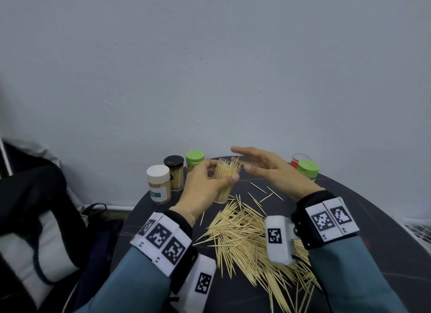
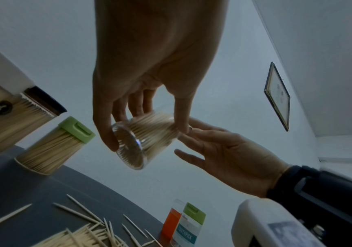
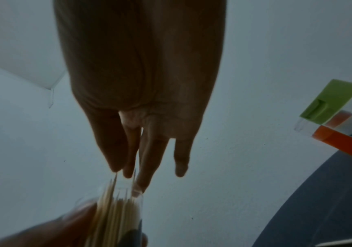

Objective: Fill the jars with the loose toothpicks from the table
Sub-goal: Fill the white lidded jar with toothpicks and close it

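Fingers and thumb of the left hand curl round a clear jar, lidless and packed with pale toothpicks, held tilted above the dark table. Straight, slightly spread, the right hand touches its mouth (tips just there). Loose toothpicks lie heaped below.

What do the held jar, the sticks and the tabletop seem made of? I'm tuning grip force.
Held jar: clear, glossy, probably plastic, possibly glass; toothpicks show through its wall and base.
Loose toothpicks: pale, matte, pointed sticks, apparently wood or bamboo.
Tabletop: dark, smooth, faintly veined like stone or laminate; which one is unclear.
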A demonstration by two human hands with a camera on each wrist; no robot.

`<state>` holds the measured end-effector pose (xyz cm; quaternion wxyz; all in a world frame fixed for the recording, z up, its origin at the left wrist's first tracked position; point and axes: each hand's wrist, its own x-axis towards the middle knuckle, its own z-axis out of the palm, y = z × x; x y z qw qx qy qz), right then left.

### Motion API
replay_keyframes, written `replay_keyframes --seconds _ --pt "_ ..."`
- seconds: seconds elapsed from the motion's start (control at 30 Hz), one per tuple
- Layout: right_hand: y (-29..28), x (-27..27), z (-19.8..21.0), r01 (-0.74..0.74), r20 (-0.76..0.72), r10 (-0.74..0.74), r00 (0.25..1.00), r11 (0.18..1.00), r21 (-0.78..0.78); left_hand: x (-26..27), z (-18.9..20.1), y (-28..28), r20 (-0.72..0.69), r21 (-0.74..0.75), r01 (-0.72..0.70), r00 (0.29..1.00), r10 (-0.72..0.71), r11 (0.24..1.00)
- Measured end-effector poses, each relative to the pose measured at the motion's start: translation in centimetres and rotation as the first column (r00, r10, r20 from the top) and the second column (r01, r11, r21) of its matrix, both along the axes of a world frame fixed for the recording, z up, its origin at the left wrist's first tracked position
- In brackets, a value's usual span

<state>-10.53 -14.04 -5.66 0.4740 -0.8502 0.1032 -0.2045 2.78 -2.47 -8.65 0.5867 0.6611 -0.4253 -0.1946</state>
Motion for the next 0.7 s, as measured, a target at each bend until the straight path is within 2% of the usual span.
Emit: replay_keyframes --seconds 0.13,0.3,0.43,0.5,0.6,0.7 --pt "0.37 0.20 0.10 -0.069 -0.094 0.064 0.994 0.996 -0.053 0.07 -0.05 -0.07 -0.009 0.003 -0.019 1.000 0.019 1.000" --pt "0.67 -0.02 0.25 -0.013 -0.090 0.005 0.996 0.996 -0.085 0.23 0.00 -0.09 -0.014 -0.007 -0.024 1.000 0.024 1.000" --pt "0.83 -0.07 0.28 -0.080 -0.203 0.055 0.978 0.990 -0.119 0.36 -0.19 -0.05 -0.001 0.008 -0.018 1.000 0.018 1.000" --pt "0.78 0.01 0.31 -0.054 -0.161 0.031 0.986 0.989 -0.137 0.34 -0.21 -0.02 -0.011 0.013 -0.007 1.000 0.008 1.000" --pt "0.52 -0.28 0.57 0.019 -0.004 -0.019 1.000 0.994 -0.108 0.43 -0.06 0.03 -0.029 0.010 0.034 0.999 -0.034 0.999" --pt "0.03 -0.63 0.62 0.130 0.090 -0.116 0.989 0.977 -0.167 0.44 0.01 0.13 -0.025 -0.008 0.115 0.993 -0.115 0.993"
